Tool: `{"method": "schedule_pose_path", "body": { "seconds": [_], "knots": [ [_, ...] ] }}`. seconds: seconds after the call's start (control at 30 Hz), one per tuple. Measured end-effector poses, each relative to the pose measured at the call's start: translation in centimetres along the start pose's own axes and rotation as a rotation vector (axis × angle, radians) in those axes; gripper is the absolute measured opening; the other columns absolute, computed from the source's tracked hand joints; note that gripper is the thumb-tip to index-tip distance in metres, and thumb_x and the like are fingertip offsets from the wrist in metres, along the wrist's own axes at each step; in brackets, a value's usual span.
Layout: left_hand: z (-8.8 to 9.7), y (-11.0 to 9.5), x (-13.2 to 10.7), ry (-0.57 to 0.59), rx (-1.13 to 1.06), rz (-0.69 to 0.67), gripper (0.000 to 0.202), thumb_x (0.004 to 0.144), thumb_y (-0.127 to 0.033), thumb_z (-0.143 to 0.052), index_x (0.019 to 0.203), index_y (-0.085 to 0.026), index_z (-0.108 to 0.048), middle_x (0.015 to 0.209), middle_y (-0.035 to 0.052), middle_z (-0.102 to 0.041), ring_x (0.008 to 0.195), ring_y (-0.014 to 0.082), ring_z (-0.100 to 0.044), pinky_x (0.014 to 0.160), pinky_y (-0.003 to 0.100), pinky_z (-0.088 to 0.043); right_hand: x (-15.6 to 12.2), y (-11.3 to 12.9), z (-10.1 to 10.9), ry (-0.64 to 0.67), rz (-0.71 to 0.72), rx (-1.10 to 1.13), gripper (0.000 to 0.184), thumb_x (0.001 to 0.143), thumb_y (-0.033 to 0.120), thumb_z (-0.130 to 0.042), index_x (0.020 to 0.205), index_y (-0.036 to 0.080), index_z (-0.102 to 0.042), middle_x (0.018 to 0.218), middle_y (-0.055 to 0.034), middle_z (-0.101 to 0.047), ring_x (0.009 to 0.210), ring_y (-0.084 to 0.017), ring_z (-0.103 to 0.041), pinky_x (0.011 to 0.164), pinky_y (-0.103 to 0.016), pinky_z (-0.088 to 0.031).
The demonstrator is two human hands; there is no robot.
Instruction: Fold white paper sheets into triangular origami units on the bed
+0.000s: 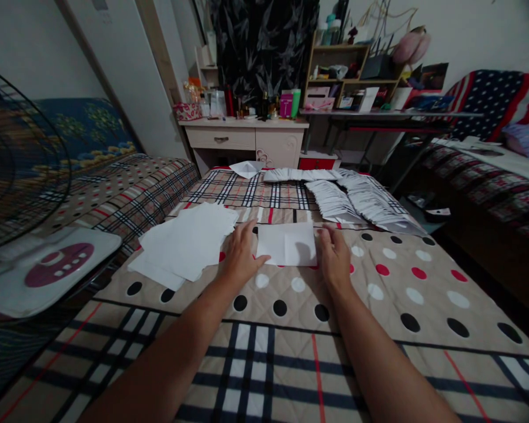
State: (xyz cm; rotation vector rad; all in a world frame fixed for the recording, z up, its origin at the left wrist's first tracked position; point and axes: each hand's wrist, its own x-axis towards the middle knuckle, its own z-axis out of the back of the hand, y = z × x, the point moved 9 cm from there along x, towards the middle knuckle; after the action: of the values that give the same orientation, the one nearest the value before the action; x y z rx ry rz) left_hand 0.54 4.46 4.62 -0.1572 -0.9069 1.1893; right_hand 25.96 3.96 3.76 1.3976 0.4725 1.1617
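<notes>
A white sheet of paper (300,245) with a crease down its middle lies flat on the quilted bedspread in front of me. At its left edge is my left hand (242,251), fingers stretched out and thumb reaching to the sheet's lower left corner. My right hand (334,252) rests beside the right edge, its fingers slightly bent and holding nothing. Left of my left hand spreads a loose pile of flat white sheets (187,241). Beyond the creased sheet stand rows of folded papers (364,197), packed closely together.
Another folded white paper (247,169) lies at the bedspread's far edge. On the left stands a fan (22,153) with its white base (9,288). A dresser (223,138) and a shelf unit (337,64) are at the back. A sofa (502,100) stands at the right.
</notes>
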Motion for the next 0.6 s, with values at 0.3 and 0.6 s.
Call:
{"method": "schedule_pose_path", "body": {
  "seconds": [0.3,0.6],
  "knots": [
    [-4.8,-4.1,-1.8,0.492,-0.154,-0.344,0.044,0.087,-0.008,-0.044,0.125,-0.023,-0.06,0.14,0.0065,-0.054,0.132,0.0197,-0.048,0.113,0.037,-0.039,-6.3,4.9,-7.8,0.604,0.393,-0.174,0.063,0.096,0.05,-0.041,0.147,0.014,-0.035,0.145,-0.0169,-0.048,0.132,-0.025,-0.047,0.11,-0.043,-0.036],
    [-4.9,-1.7,-1.6,0.396,0.1,-0.179,0.051,0.094,-0.038,-0.047,0.138,-0.014,-0.048,0.151,0.0162,-0.039,0.141,0.0291,-0.035,0.118,0.049,-0.026,-2.4,-0.5,-5.8,0.529,0.254,-0.845,0.06,0.096,0.043,-0.042,0.147,0.013,-0.037,0.156,-0.0156,-0.03,0.146,-0.035,-0.022,0.112,-0.064,-0.014]
  ]
}}
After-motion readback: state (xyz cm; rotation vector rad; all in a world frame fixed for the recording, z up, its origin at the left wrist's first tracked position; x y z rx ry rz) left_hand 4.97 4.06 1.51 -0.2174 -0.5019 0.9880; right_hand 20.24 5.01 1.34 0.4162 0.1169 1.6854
